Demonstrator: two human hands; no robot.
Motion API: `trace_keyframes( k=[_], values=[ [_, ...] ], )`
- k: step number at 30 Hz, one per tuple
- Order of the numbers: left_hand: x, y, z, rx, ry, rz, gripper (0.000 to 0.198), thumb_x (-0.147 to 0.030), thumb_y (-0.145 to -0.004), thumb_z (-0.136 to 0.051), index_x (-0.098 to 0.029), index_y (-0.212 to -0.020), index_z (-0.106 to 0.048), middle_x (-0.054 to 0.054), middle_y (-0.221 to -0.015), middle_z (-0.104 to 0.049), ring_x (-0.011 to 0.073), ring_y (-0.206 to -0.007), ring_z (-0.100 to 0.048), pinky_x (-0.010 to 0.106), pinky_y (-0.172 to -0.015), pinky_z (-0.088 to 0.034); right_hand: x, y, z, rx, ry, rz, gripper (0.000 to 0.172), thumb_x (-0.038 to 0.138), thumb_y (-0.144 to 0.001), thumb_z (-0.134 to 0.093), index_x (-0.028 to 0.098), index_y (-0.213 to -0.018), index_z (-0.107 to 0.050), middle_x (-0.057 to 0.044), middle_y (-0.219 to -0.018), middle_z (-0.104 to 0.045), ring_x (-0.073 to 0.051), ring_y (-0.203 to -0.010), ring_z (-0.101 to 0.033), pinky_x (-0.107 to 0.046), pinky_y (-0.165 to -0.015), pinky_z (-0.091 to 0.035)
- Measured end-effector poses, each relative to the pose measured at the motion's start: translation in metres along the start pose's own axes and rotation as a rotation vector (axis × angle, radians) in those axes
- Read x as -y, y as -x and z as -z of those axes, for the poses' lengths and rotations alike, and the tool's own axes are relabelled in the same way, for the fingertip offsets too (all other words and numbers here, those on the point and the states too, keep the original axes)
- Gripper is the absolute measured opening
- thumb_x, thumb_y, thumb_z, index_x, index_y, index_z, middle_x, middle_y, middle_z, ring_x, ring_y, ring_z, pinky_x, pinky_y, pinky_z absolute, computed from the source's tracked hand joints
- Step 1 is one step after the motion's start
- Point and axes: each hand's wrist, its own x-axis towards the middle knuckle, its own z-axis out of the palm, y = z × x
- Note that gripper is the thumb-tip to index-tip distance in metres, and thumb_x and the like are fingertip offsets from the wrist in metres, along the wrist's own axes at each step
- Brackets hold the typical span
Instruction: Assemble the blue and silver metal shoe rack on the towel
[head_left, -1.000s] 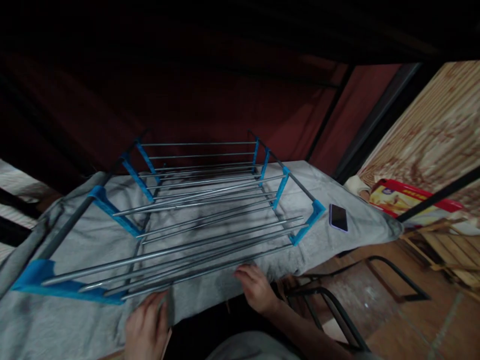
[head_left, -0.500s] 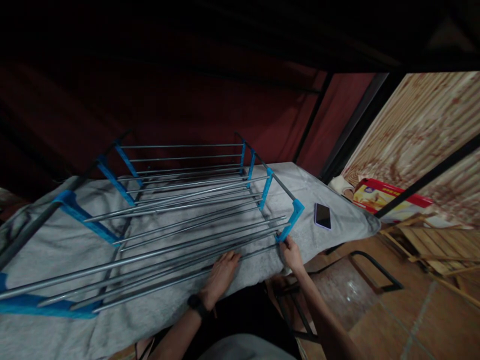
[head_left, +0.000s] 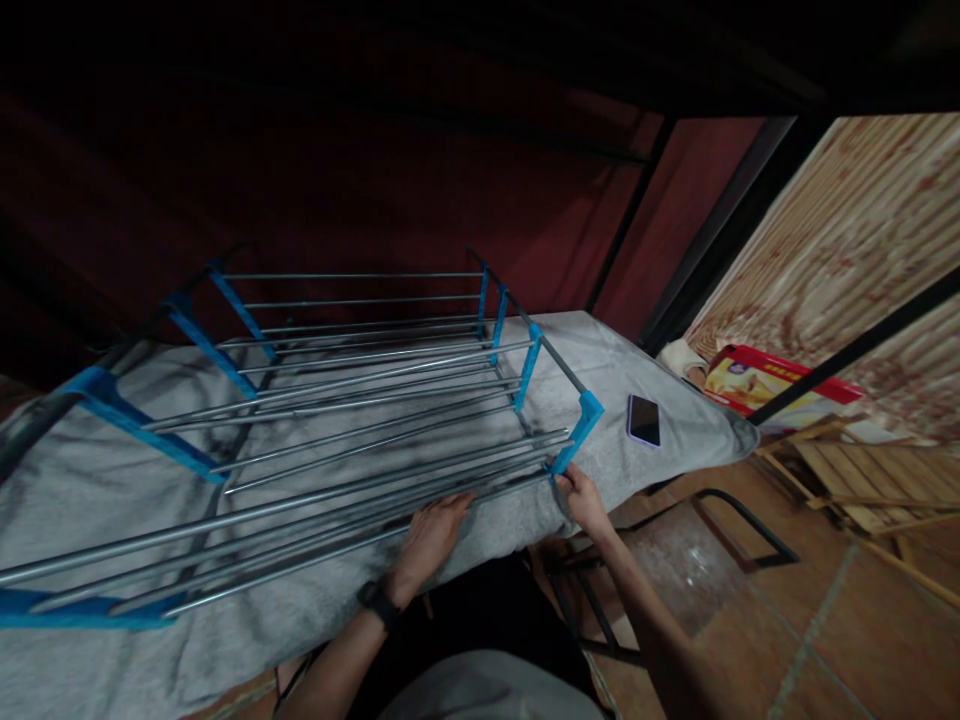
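A rack of long grey metal rods (head_left: 352, 400) joined by bright blue plastic side brackets (head_left: 576, 432) lies on a grey cloth (head_left: 652, 470) that covers a table. My left hand (head_left: 431, 530), with a dark watch on its wrist, rests on the nearest rod near its right end, fingers curled over it. My right hand (head_left: 581, 495) pinches the lower tip of the nearest right blue bracket, where that rod meets it.
A dark phone (head_left: 643, 419) lies on the cloth right of the rack. Beyond the table's right end sit a red and yellow box (head_left: 757, 380), wooden slats (head_left: 862, 480) and a patterned board. A black metal chair frame (head_left: 739, 525) stands on the tiled floor.
Both hands moved right along the nearest rod: the left from the table's near edge to the rod's right part, the right to the blue bracket's tip. My view turned right.
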Motion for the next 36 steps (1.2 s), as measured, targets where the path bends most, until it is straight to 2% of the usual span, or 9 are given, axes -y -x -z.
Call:
trace_keyframes(
  k=[7, 14, 19, 23, 29, 36],
  values=[
    [-0.006, 0.005, 0.009, 0.062, -0.078, 0.018, 0.045, -0.018, -0.098, -0.032, -0.026, -0.137, -0.053, 0.005, -0.132, -0.062, 0.0211, -0.116, -0.060, 0.032, -0.094, -0.045, -0.008, 0.001, -0.004, -0.038, -0.062, 0.005, 0.035, 0.039, -0.081, -0.053, 0.018, -0.103, -0.069, -0.009, -0.104, -0.072, -0.029, -0.108, -0.061, -0.044, -0.100, -0.044],
    [-0.003, 0.004, 0.007, 0.084, -0.103, -0.008, 0.047, -0.016, -0.098, -0.031, -0.026, -0.139, -0.050, 0.005, -0.131, -0.062, 0.0204, -0.114, -0.061, 0.032, -0.093, -0.045, -0.013, 0.003, -0.013, -0.065, -0.124, -0.011, 0.041, 0.043, -0.084, -0.053, 0.019, -0.116, -0.064, -0.010, -0.112, -0.070, -0.028, -0.110, -0.061, -0.046, -0.102, -0.043],
    [-0.002, 0.007, 0.006, 0.101, -0.126, -0.014, 0.054, -0.009, -0.094, -0.031, -0.027, -0.141, -0.047, 0.005, -0.132, -0.061, 0.0198, -0.117, -0.059, 0.032, -0.096, -0.044, -0.010, 0.001, -0.013, -0.060, -0.113, -0.015, 0.042, 0.046, -0.085, -0.053, 0.019, -0.116, -0.062, -0.011, -0.119, -0.067, -0.027, -0.114, -0.059, -0.046, -0.104, -0.042],
    [-0.004, 0.009, 0.006, 0.121, -0.145, -0.008, 0.056, -0.005, -0.091, -0.033, -0.027, -0.141, -0.048, 0.004, -0.130, -0.062, 0.0200, -0.117, -0.059, 0.032, -0.094, -0.044, -0.009, 0.001, -0.012, -0.068, -0.089, -0.016, 0.042, 0.047, -0.085, -0.053, 0.018, -0.114, -0.062, -0.012, -0.114, -0.069, -0.028, -0.110, -0.061, -0.045, -0.101, -0.044],
    [-0.004, 0.010, 0.009, 0.108, -0.131, -0.007, 0.053, -0.009, -0.094, -0.031, -0.028, -0.140, -0.049, 0.004, -0.127, -0.064, 0.0194, -0.115, -0.060, 0.031, -0.092, -0.045, -0.010, 0.002, -0.010, -0.037, -0.080, -0.001, 0.042, 0.048, -0.085, -0.054, 0.019, -0.114, -0.062, -0.011, -0.104, -0.071, -0.029, -0.108, -0.062, -0.046, -0.100, -0.044],
    [-0.003, 0.012, 0.011, 0.112, -0.105, 0.012, 0.050, -0.013, -0.096, -0.032, -0.028, -0.141, -0.049, 0.005, -0.132, -0.062, 0.0193, -0.116, -0.061, 0.030, -0.092, -0.046, -0.013, 0.001, -0.011, -0.007, -0.113, 0.012, 0.043, 0.048, -0.085, -0.054, 0.020, -0.117, -0.062, -0.011, -0.118, -0.067, -0.027, -0.115, -0.059, -0.046, -0.104, -0.042]
  ],
)
